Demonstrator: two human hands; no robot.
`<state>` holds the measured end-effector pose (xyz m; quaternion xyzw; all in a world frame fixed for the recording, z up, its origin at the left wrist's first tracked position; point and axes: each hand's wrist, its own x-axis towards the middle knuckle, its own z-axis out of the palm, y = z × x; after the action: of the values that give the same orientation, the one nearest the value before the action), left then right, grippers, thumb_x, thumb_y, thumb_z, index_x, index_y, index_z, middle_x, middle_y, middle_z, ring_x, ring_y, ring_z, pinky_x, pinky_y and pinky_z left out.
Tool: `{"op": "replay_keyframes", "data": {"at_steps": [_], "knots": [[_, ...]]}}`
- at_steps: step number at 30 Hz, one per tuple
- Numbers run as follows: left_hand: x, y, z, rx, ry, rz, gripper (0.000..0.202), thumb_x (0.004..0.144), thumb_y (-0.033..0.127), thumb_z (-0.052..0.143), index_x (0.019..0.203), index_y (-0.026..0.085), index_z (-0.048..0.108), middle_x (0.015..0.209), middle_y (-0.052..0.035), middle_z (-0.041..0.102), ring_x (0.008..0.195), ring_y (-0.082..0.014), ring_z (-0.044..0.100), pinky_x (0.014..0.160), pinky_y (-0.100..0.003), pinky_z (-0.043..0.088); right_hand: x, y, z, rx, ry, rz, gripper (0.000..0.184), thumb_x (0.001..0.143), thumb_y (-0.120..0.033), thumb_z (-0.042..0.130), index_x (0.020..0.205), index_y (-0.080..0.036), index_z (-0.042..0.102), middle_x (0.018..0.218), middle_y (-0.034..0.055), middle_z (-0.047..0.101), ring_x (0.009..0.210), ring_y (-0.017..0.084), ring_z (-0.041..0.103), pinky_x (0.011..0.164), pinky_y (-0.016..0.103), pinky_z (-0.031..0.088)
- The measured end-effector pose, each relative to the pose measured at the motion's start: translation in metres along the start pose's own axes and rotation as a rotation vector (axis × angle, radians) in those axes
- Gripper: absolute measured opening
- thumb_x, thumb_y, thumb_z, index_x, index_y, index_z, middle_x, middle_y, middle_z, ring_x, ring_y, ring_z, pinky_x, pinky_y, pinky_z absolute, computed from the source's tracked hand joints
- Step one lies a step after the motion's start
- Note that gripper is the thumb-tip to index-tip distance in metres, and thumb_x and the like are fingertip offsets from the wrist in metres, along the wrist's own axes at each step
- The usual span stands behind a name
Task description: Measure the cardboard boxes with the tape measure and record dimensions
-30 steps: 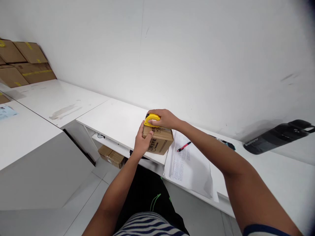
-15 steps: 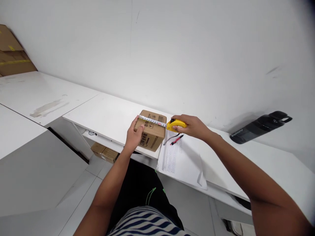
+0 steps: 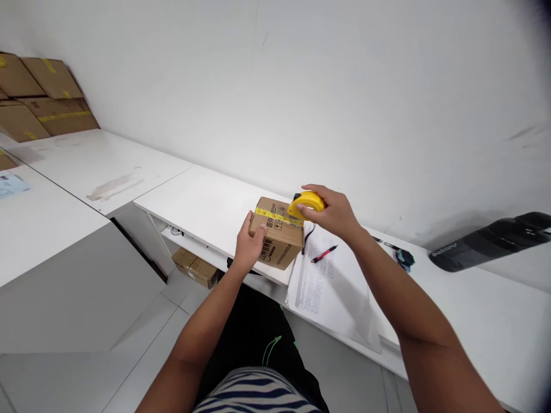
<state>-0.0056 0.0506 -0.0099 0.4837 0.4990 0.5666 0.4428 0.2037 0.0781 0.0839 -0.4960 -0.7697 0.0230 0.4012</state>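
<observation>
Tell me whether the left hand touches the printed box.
Touching: the head view shows the left hand gripping the left end of the printed box.

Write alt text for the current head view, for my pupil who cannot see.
A right hand holds a yellow tape measure by the right end of a cardboard box, gripped by the left hand; a yellow strip crosses its top. Beside it, a red pen lies on printed papers.

Matt cardboard box [image 3: 282,248]; smooth plastic tape measure [image 3: 311,199].
</observation>
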Motion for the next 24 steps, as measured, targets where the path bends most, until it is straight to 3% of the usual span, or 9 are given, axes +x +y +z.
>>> {"op": "replay_keyframes", "data": {"at_steps": [6, 11, 13, 15, 17, 18, 20, 22, 24], "knots": [[0.002, -0.007, 0.0, 0.035, 0.019, 0.042, 0.062, 0.089, 0.038, 0.057, 0.146, 0.019, 0.042, 0.151, -0.0106, 0.044, 0.139, -0.0255, 0.043, 0.115, -0.037, 0.035, 0.015, -0.02, 0.029, 0.066, 0.052, -0.048, 0.048, 0.076, -0.05, 0.068, 0.116, -0.022, 0.066, 0.108, 0.007, 0.073, 0.089, 0.024, 0.069, 0.083, 0.041, 0.056], [0.009, -0.006, -0.005, 0.128, 0.025, 0.084, 0.061, 0.091, 0.042, 0.053, 0.146, 0.018, 0.041, 0.151, -0.013, 0.044, 0.14, -0.0264, 0.042, 0.115, -0.039, 0.035, -0.001, -0.027, 0.02, 0.162, 0.255, -0.023, 0.059, 0.077, -0.058, 0.067, 0.123, -0.022, 0.063, 0.114, 0.0091, 0.069, 0.092, 0.024, 0.067, 0.082, 0.041, 0.056], [0.005, -0.003, -0.006, 0.233, 0.064, 0.2, 0.066, 0.09, 0.047, 0.054, 0.147, 0.018, 0.038, 0.155, -0.0141, 0.037, 0.145, -0.0282, 0.032, 0.119, -0.043, 0.028, -0.018, -0.027, 0.008, 0.206, 0.337, -0.009, 0.061, 0.078, -0.061, 0.066, 0.125, -0.023, 0.061, 0.116, 0.0091, 0.068, 0.094, 0.024, 0.066, 0.082, 0.04, 0.056], [-0.007, 0.002, -0.005, 0.331, 0.143, 0.4, 0.073, 0.087, 0.054, 0.058, 0.147, 0.018, 0.037, 0.157, -0.0156, 0.032, 0.148, -0.0304, 0.023, 0.121, -0.048, 0.02, -0.04, -0.026, -0.003, 0.233, 0.392, 0.006, 0.061, 0.079, -0.064, 0.064, 0.125, -0.024, 0.06, 0.116, 0.0089, 0.066, 0.097, 0.024, 0.065, 0.083, 0.04, 0.056], [-0.028, 0.009, -0.002, 0.318, 0.16, 0.575, 0.077, 0.083, 0.061, 0.06, 0.144, 0.018, 0.041, 0.151, -0.0178, 0.039, 0.144, -0.0322, 0.029, 0.119, -0.051, 0.023, -0.067, -0.028, -0.008, 0.242, 0.432, 0.032, 0.058, 0.082, -0.066, 0.059, 0.122, -0.025, 0.061, 0.114, 0.009, 0.066, 0.099, 0.025, 0.064, 0.083, 0.039, 0.055], [-0.04, 0.012, 0.002, 0.256, 0.098, 0.611, 0.077, 0.081, 0.065, 0.058, 0.141, 0.018, 0.045, 0.145, -0.018, 0.046, 0.139, -0.032, 0.038, 0.116, -0.051, 0.03, -0.082, -0.03, -0.007, 0.249, 0.455, 0.045, 0.059, 0.083, -0.068, 0.055, 0.121, -0.024, 0.061, 0.113, 0.0094, 0.065, 0.099, 0.025, 0.064, 0.082, 0.039, 0.055], [-0.064, 0.016, 0.011, 0.066, -0.19, 0.56, 0.081, 0.078, 0.074, 0.054, 0.138, 0.019, 0.049, 0.136, -0.017, 0.054, 0.127, -0.0304, 0.052, 0.105, -0.046, 0.044, -0.112, -0.037, 0.001, 0.278, 0.493, 0.055, 0.061, 0.086, -0.071, 0.047, 0.124, -0.024, 0.058, 0.11, 0.0101, 0.064, 0.096, 0.025, 0.064, 0.08, 0.038, 0.056], [-0.083, 0.015, 0.024, -0.105, -0.483, 0.395, 0.082, 0.076, 0.077, 0.054, 0.134, 0.018, 0.054, 0.129, -0.0161, 0.06, 0.117, -0.0291, 0.06, 0.096, -0.041, 0.051, -0.141, -0.044, 0.012, 0.313, 0.455, 0.021, 0.064, 0.09, -0.071, 0.038, 0.133, -0.026, 0.051, 0.11, 0.0099, 0.062, 0.096, 0.024, 0.063, 0.081, 0.039, 0.055], [-0.094, 0.01, 0.035, -0.194, -0.579, 0.221, 0.076, 0.076, 0.074, 0.057, 0.123, 0.015, 0.061, 0.116, -0.0147, 0.068, 0.104, -0.0277, 0.066, 0.088, -0.037, 0.054, -0.162, -0.043, 0.018, 0.31, 0.321, -0.03, 0.065, 0.093, -0.069, 0.027, 0.142, -0.028, 0.043, 0.115, 0.0103, 0.057, 0.101, 0.024, 0.06, 0.086, 0.042, 0.054]]}}
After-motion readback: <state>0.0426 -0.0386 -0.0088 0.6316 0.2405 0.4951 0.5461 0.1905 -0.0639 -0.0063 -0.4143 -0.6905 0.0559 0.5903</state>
